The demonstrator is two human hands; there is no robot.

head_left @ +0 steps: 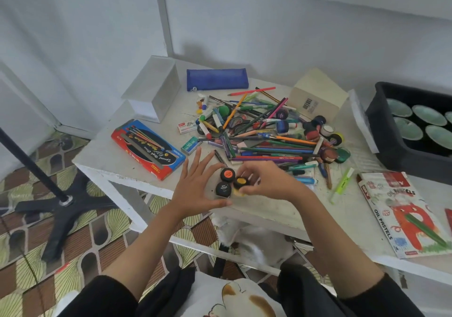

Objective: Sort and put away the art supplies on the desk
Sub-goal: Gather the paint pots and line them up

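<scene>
1. The paint pot point(241, 182) is pinched by the right hand point(263, 182), at 6 o'clock from the pencil pile point(264, 133).
2. The left hand point(195, 184) is held spread, nothing gripped.
3. The pot is judged light, rigid; its sides are to be gripped.

— Where does the camera sit?
— On the person's head, facing forward and steeply down over the worktop point(269, 210), near enough that both forearms point(146, 243) reach in from the bottom edge.
— How wide is it?
— Very wide: the wall point(293, 35) behind and the floor point(29, 231) at left both show.
</scene>
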